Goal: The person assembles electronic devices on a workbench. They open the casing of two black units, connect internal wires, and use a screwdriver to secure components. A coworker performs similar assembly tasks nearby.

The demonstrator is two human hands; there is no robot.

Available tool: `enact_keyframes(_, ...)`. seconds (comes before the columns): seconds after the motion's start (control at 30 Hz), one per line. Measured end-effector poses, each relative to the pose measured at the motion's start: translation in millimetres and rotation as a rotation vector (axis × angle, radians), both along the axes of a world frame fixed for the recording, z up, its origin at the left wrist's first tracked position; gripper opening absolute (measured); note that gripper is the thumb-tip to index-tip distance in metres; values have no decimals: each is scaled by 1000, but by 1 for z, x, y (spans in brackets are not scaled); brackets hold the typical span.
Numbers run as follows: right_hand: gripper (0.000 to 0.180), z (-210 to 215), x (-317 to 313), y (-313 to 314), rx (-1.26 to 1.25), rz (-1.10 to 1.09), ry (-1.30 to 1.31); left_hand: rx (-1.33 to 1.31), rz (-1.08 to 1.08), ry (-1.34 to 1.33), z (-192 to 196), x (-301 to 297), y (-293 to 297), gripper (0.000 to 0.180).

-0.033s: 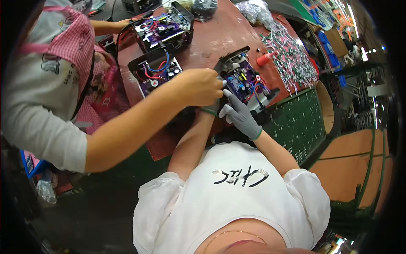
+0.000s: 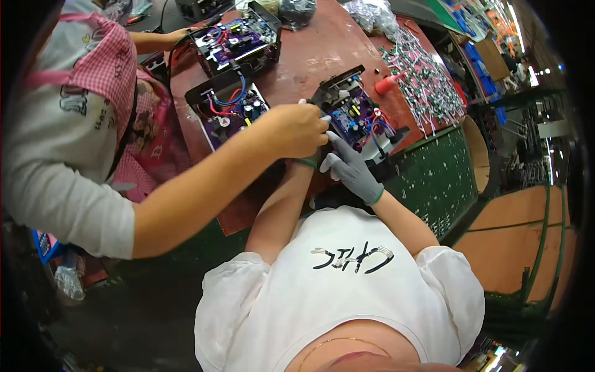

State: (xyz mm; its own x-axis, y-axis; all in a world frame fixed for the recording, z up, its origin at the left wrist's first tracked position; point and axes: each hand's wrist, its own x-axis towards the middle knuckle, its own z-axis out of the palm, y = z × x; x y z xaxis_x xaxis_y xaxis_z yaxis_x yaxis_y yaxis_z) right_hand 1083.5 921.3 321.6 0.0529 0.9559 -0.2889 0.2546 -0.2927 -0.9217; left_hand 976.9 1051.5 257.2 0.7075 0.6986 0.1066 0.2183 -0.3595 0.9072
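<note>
My right hand (image 2: 354,172), in a grey glove with a green cuff, is beside the near left edge of an opened device with a purple circuit board (image 2: 352,118). Its index finger is stretched out and another is bent apart from it; I see nothing held. My left hand (image 2: 314,156), also gloved, is mostly hidden behind a co-worker's bare hand (image 2: 297,129), so whatever it holds cannot be seen. Gloved fingertips show past that hand, near the device's left side. Blue and red wires (image 2: 378,129) curve over the device's right end.
A second opened device (image 2: 226,121) and a third (image 2: 235,43) stand to the left on the red tabletop (image 2: 316,59). A red bottle (image 2: 385,85) stands beside a heap of small leads (image 2: 424,87). The co-worker in a pink checked apron (image 2: 118,68) reaches across from the left.
The co-worker's forearm and elbow have shifted slightly right and down. The device by my hands sits a touch further left. My right hand has barely moved.
</note>
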Motion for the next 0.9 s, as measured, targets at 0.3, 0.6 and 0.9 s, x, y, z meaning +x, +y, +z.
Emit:
enact_keyframes(0.3,45,3,4,-9,-38,-33,48,1281,-566,746,76,8,5,15)
enact_keyframes(0.6,28,22,15,25,-60,-16,822,1126,-277,508,59,29,40,14)
enact_keyframes(0.9,15,26,-4,23,-42,20,1340,962,-487,2,86,3,72,12)
